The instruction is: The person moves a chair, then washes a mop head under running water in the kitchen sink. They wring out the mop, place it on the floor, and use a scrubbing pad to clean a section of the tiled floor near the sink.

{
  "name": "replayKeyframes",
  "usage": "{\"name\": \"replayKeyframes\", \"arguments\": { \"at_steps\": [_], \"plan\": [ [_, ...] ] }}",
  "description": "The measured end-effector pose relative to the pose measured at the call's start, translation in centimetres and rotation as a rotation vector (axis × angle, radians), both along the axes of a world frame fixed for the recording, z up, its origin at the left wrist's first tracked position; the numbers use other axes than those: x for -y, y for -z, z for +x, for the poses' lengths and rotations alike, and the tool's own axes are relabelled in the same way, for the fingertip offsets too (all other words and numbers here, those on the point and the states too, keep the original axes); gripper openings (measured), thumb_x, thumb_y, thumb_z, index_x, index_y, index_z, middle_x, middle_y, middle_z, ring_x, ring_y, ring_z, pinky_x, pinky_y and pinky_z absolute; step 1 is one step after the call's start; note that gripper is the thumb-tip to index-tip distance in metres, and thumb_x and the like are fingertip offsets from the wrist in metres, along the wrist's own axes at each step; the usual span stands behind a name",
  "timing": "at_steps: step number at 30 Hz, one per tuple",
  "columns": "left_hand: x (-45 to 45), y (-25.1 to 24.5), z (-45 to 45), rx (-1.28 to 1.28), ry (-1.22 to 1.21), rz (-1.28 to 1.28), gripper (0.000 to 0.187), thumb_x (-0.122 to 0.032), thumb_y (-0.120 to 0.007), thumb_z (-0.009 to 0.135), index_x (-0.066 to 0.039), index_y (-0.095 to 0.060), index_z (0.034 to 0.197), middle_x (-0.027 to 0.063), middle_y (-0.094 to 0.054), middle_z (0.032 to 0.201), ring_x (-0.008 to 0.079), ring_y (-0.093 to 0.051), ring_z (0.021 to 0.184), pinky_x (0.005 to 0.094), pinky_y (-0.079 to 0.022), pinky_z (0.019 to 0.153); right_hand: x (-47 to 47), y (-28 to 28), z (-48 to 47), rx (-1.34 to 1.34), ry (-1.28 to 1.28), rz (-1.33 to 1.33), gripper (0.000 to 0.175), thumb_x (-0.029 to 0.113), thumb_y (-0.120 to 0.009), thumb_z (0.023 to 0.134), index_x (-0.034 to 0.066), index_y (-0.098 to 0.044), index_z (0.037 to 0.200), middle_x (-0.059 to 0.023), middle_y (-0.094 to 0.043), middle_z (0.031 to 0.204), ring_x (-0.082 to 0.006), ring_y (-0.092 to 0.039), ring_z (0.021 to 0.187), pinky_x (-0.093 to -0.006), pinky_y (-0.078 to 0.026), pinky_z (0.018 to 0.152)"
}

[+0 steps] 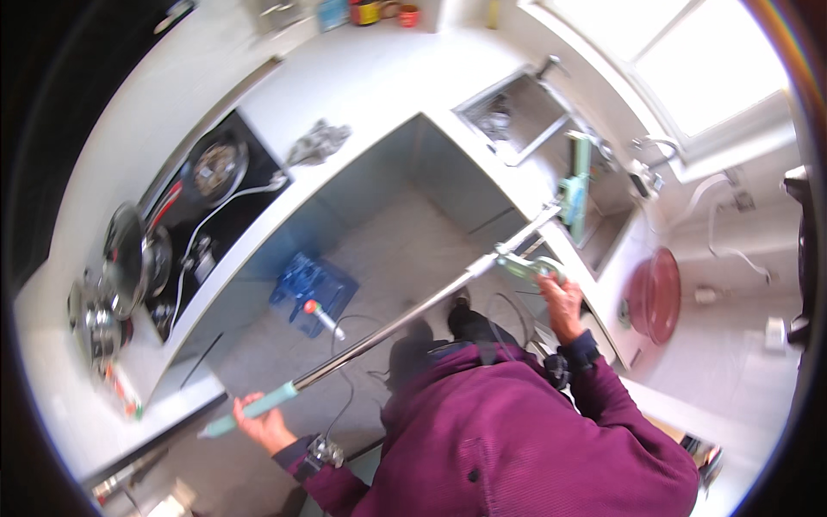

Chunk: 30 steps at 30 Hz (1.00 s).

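Note:
A sponge mop with a metal pole [387, 331] stretches slantwise across my front. My left hand [263, 425] is wrapped around the pale green grip [271, 399] at its lower end. My right hand [561, 304] holds the green squeeze lever [520, 266] near the other end. The pale green mop head [575, 187] is over the nearer basin of the double sink [607, 226]; whether it touches the basin cannot be made out. Something bluish shows at the head, blurred.
At left, a hob [258, 152] bears a pan [216, 165] and a glass lid [124, 258]. A grey cloth [320, 142] lies on the white counter [381, 84]. Below, a blue plastic container [333, 284] stands on the floor. A red basin [656, 296] leans at the right wall.

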<state>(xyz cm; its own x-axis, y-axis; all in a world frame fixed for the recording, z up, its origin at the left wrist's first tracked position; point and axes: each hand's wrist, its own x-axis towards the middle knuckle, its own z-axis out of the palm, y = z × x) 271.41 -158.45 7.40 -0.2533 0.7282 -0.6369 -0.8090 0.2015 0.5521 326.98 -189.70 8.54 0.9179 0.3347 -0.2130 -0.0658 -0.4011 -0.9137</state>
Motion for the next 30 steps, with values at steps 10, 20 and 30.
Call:
{"name": "replayKeyframes", "arguments": {
  "at_steps": [10, 20, 30],
  "plan": [
    [-1.2, -0.4, -0.3, 0.002, 0.031, -0.003, 0.027, -0.016, -0.069, 0.094, -0.008, -0.047, 0.081, 0.0031, -0.047, 0.071, 0.0192, -0.050, 0.068, 0.0340, -0.048, 0.069, -1.9, -2.4, 1.8, 0.200, -0.064, -0.100, 0.040, 0.034, -0.069, 0.094, -0.0004, -0.054, 0.079, -0.0057, -0.051, 0.064, -0.0148, -0.047, 0.056, -0.0345, -0.042, 0.055],
    [1.2, -3.0, 2.0, -0.106, 0.043, 0.040, 0.032, -0.015, -0.060, 0.099, -0.011, -0.039, 0.075, -0.0002, -0.040, 0.068, 0.0151, -0.041, 0.063, 0.0297, -0.039, 0.062, -5.5, -2.6, 8.3, 0.888, -0.118, -0.480, 0.040, 0.043, -0.067, 0.095, 0.0027, -0.064, 0.091, -0.0131, -0.064, 0.091, -0.0313, -0.066, 0.083, -0.0417, -0.053, 0.073],
    [3.4, -0.7, 1.5, -0.211, 0.080, 0.032, 0.032, -0.012, -0.063, 0.093, -0.011, -0.037, 0.074, 0.0006, -0.041, 0.070, 0.0163, -0.044, 0.065, 0.0304, -0.040, 0.067, -5.9, -0.3, 15.3, 0.678, -0.323, -0.563, 0.064, 0.061, -0.049, 0.098, -0.0005, -0.063, 0.092, -0.0208, -0.070, 0.089, -0.0372, -0.070, 0.084, -0.0467, -0.056, 0.075]
  ]
}}
